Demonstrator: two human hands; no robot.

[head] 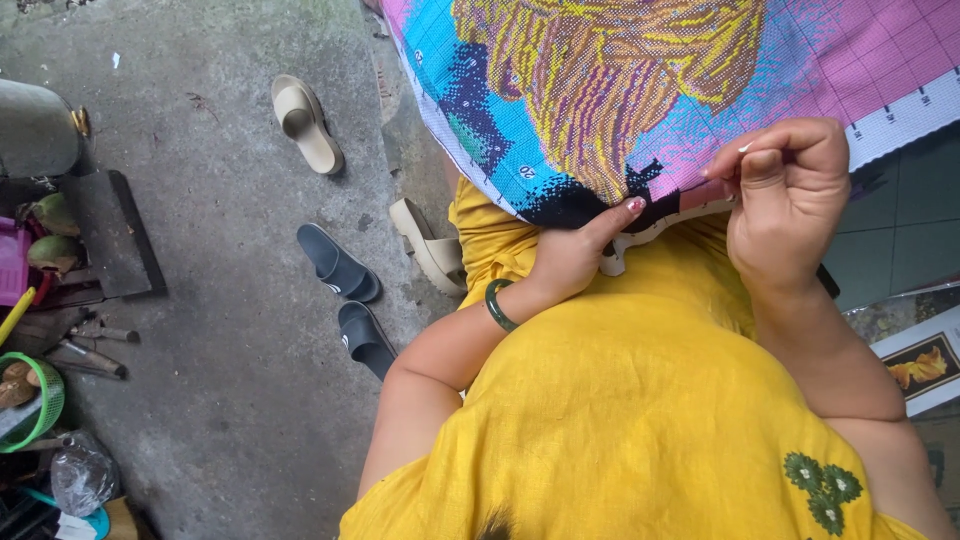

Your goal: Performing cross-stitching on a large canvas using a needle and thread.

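Observation:
A large cross-stitch canvas (600, 90) with blue, pink, yellow and black stitching hangs over my lap. My left hand (580, 250), with a green bangle on the wrist, pinches the canvas's lower black edge. Close to the canvas's right part, my right hand (785, 195) has its thumb and forefinger closed on a thin needle (745, 148). I wear a yellow top.
Two beige sandals (305, 122) and a pair of dark slides (340, 265) lie on the concrete floor at left. Tools, a green basket (40, 410), coconuts and a metal pot (35, 125) crowd the far left edge. A printed pattern picture (925, 365) lies at right.

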